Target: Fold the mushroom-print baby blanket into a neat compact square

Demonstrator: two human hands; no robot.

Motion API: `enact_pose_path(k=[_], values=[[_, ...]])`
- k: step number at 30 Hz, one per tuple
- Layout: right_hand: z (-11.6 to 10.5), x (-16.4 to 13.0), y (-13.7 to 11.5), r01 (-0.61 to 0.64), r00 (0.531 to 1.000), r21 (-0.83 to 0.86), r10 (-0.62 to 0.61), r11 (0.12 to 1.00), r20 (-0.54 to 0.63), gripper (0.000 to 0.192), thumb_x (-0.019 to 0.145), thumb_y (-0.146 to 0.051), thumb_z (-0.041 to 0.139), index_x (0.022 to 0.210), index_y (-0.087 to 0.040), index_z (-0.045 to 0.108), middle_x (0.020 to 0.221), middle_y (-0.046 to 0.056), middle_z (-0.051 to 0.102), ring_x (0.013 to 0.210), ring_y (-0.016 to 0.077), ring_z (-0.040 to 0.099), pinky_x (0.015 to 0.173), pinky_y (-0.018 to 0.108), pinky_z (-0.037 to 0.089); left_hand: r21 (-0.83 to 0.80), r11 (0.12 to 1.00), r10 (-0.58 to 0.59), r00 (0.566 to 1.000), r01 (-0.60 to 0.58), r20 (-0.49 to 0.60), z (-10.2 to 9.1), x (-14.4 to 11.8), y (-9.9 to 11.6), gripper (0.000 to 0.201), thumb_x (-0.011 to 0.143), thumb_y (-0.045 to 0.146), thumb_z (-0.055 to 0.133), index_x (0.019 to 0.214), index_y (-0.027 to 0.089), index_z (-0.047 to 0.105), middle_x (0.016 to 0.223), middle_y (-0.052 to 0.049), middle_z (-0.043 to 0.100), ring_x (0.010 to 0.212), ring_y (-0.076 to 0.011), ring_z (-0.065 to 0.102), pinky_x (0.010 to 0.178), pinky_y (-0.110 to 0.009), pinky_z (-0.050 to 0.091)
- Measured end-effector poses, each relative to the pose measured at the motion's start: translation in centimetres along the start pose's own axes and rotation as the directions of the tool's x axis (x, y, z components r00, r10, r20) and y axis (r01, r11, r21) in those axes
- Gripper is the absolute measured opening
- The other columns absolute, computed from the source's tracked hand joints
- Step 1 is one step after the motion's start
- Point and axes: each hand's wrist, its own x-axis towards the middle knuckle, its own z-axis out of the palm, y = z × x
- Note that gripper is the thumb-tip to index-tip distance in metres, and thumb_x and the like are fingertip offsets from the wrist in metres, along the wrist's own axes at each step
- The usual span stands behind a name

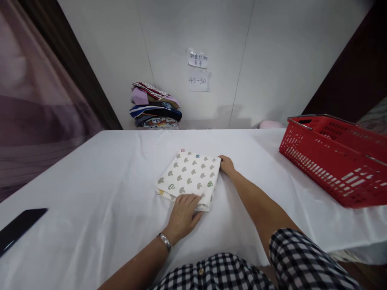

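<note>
A folded cloth (190, 179), white with small mushroom prints, lies flat on the white-covered tabletop (90, 181). The left hand (183, 213) rests palm-down on the cloth's near edge, fingers (189, 198) spread over it; a metal bracelet (165, 241) circles that wrist. The right hand (226, 165) touches the cloth's far right corner. A red plastic basket (332, 161) sits at the right, well apart. A stack of folded clothes (155, 106) stands against the wall, near 2 paper notes (198, 70). A dark phone (18, 227) lies at the left edge.
</note>
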Motion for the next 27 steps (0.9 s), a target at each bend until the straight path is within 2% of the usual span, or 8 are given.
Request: enact_pose_path(k=[10,13,15,17,19,21,24,27], values=[[-0.6,-0.1,0.0,0.016,0.999,0.045,-0.017,0.999,0.027,0.038,0.064,-0.01,0.045,0.092,-0.019,0.068,0.091,0.002,0.07,0.088,0.0179,0.06,0.082,0.028,0.045,-0.069,0.998,-0.007,1.0,0.008,0.016,0.0,-0.1,0.1,0.047,0.081,0.018,0.052,0.127,0.024,0.048,0.117,-0.008,0.059,0.109,-0.0241,0.05,0.095,-0.045,0.035],[-1.5,-1.3,-1.1,0.009,1.0,0.074,-0.007,0.997,-0.028,0.046,0.066,-0.012,0.044,0.107,-0.017,0.064,0.107,0.006,0.067,0.1,0.0197,0.058,0.089,0.033,0.044,-0.102,0.994,0.039,0.999,-0.041,-0.018,-0.6,-0.4,-0.2,0.047,0.081,0.02,0.052,0.128,0.022,0.047,0.123,-0.008,0.057,0.114,-0.0228,0.048,0.099,-0.044,0.035],[-1.9,-3.5,-2.4,0.076,0.992,0.092,-0.066,0.993,-0.108,0.048,0.069,-0.014,0.044,0.115,-0.018,0.06,0.121,0.007,0.06,0.112,0.021,0.052,0.096,0.037,0.04,-0.086,0.995,0.046,0.995,-0.053,-0.085,-1.2,-0.5,-1.0,0.042,0.083,0.021,0.049,0.126,0.022,0.049,0.123,-0.008,0.057,0.116,-0.0217,0.048,0.1,-0.044,0.035],[-2.0,-7.0,-3.9,0.257,0.959,0.104,-0.24,0.961,-0.151,0.041,0.075,-0.02,0.046,0.113,-0.021,0.061,0.123,0.007,0.058,0.116,0.0219,0.05,0.099,0.041,0.038,-0.043,0.999,-0.025,0.983,0.017,-0.181,-2.1,-0.5,-2.4,0.036,0.085,0.019,0.047,0.12,0.023,0.053,0.12,-0.008,0.06,0.115,-0.0214,0.049,0.099,-0.045,0.037],[-1.7,-11.0,-5.4,0.445,0.896,0.106,-0.441,0.889,-0.053,0.031,0.082,-0.026,0.048,0.109,-0.024,0.063,0.117,0.006,0.062,0.112,0.0218,0.053,0.098,0.041,0.039,0.003,0.989,-0.139,0.955,0.145,-0.26,-3.1,-0.5,-4.3,0.033,0.085,0.016,0.044,0.115,0.022,0.057,0.119,-0.008,0.06,0.114,-0.0219,0.05,0.098,-0.045,0.038],[-1.2,-14.7,-6.4,0.58,0.809,0.06,-0.584,0.812,0.068,0.027,0.086,-0.029,0.049,0.109,-0.027,0.063,0.112,0.006,0.064,0.109,0.0223,0.055,0.097,0.041,0.04,0.052,0.972,-0.208,0.94,0.23,-0.27,-4.1,-0.6,-6.2,0.035,0.082,0.012,0.043,0.112,0.021,0.059,0.12,-0.008,0.06,0.115,-0.023,0.049,0.097,-0.046,0.038],[-0.5,-18.0,-7.1,0.673,0.729,-0.037,-0.654,0.739,0.202,0.027,0.088,-0.03,0.05,0.112,-0.026,0.061,0.111,0.007,0.064,0.106,0.0232,0.055,0.094,0.042,0.041,0.117,0.965,-0.211,0.961,0.234,-0.178,-4.8,-0.9,-8.4,0.037,0.08,0.009,0.042,0.11,0.02,0.061,0.121,-0.008,0.059,0.119,-0.0243,0.047,0.098,-0.046,0.038],[0.0,-18.7,-7.2,0.68,0.727,-0.141,-0.637,0.719,0.256,0.028,0.087,-0.029,0.051,0.113,-0.024,0.06,0.112,0.009,0.063,0.105,0.0252,0.054,0.091,0.043,0.04,0.146,0.97,-0.182,0.978,0.195,-0.098,-4.8,-0.8,-9.4,0.038,0.08,0.009,0.042,0.111,0.021,0.061,0.123,-0.008,0.058,0.121,-0.0243,0.045,0.097,-0.045,0.039]])
